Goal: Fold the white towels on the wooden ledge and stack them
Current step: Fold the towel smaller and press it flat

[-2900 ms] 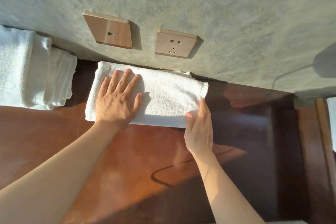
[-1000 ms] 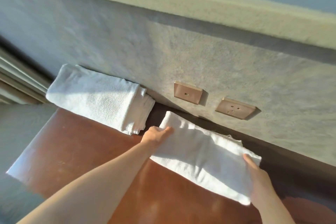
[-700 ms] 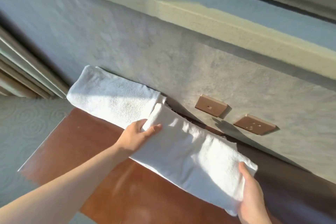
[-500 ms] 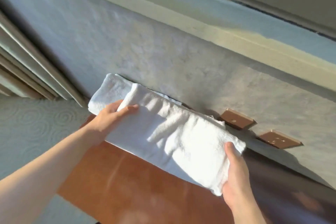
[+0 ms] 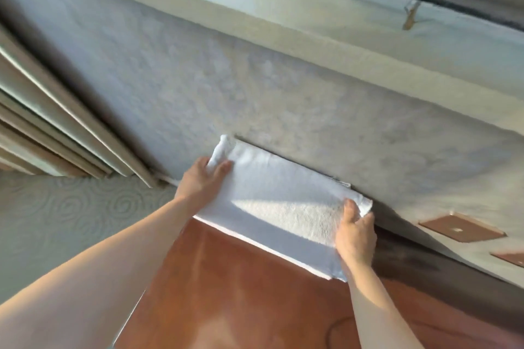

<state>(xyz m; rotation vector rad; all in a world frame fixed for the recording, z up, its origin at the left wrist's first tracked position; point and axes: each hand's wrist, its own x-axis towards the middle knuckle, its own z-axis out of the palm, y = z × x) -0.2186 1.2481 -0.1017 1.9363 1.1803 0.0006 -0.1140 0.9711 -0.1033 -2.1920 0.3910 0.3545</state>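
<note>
1. Head view: hands at the two ends of the folded white towel (image 5: 279,201). Left hand (image 5: 202,178) grips the far-left end, fingers curled over the top; right hand (image 5: 355,231) pinches the right end, thumb on top.
2. Towel lies along the back of the wooden ledge (image 5: 241,286), against the grey wall (image 5: 255,99). A towel underneath cannot be told apart.
3. Judgement: step is setting it square on the stack. Lower both ends level, edges flush to the wall, release together, then press flat.
4. Wall plates (image 5: 462,228) sit to the right, apart.
</note>
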